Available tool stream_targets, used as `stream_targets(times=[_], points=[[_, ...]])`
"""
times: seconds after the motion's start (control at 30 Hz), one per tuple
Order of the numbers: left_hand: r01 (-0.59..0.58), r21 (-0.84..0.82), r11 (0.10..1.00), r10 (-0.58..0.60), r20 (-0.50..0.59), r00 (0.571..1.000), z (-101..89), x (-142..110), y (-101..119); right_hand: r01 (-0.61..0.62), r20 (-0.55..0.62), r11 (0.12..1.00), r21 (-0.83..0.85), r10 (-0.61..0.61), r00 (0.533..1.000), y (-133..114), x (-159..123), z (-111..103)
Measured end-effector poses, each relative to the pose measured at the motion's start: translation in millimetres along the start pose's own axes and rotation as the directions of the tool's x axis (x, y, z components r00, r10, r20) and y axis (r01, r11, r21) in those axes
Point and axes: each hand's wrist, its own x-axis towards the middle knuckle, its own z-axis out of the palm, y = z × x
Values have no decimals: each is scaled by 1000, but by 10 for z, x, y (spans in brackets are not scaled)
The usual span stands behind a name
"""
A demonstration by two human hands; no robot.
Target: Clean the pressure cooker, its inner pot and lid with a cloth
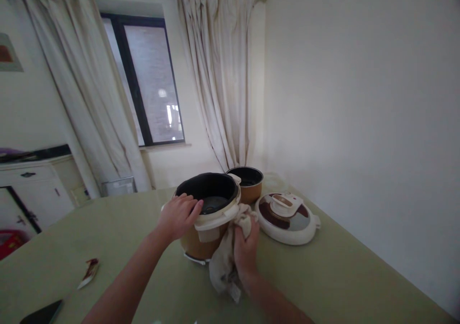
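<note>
A pressure cooker body (205, 242), golden brown with a cream rim and dark inside, stands without its lid on the table. My left hand (178, 214) is closed over the rim's left front, thumb lying along the edge. In my right hand (247, 247) is a crumpled greyish-white cloth (223, 261), pressed against the cooker's right side just below the rim, its loose end hanging toward the table. The fingertips of my right hand are partly hidden by the cloth.
Behind the cooker stands the inner pot (251, 192), and to the right lies the round lid (287, 221). A small brown-and-white piece (89, 272) and a dark flat object (42, 313) lie on the green table (143, 261) at left. The wall (359, 122) borders the table's right side.
</note>
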Motion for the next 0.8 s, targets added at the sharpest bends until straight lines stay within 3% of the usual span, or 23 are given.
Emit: stream_targets(times=[0.03,0.07,0.17,0.23,0.27,0.3,0.33,0.4,0.47,0.53,0.6,0.67,0.73,0.8], points=[[4,7,1000,-4,-7,1000,0,0,14,-89,-44,995,49,91,995,-92,256,-4],[6,12,1000,-6,-13,1000,-4,1,25,-149,-12,985,87,150,989,-194,503,-13],[17,32,999,-16,-18,1000,-13,12,47,-150,183,980,133,125,975,-527,1022,-79],[27,51,998,-27,-4,1000,-4,19,50,27,317,994,104,-59,946,-747,1124,-147],[32,59,998,-33,5,999,7,23,47,181,397,982,60,-190,898,-858,1109,-176],[35,65,997,-36,15,999,22,26,40,363,492,932,1,-317,811,-970,1059,-194],[35,68,997,-37,24,999,39,29,29,543,595,838,-57,-408,693,-1086,980,-194],[21,67,998,-23,40,999,75,32,-9,784,764,606,-132,-442,470,-1319,764,-124],[-8,59,998,4,58,998,103,32,-67,897,865,421,-132,-393,311,-1526,513,34],[-43,48,998,39,80,996,108,28,-133,955,900,277,-109,-381,213,-1663,287,217],[-82,35,996,78,99,992,87,19,-183,974,901,202,-104,-396,178,-1698,152,331],[-116,29,993,112,109,988,52,7,-195,968,892,228,-104,-409,192,-1620,148,317],[-120,35,992,116,100,988,21,-1,-160,941,858,316,-118,-445,257,-1441,275,185],[-93,50,994,89,77,993,7,0,-93,881,764,441,-169,-507,400,-1193,496,4]])
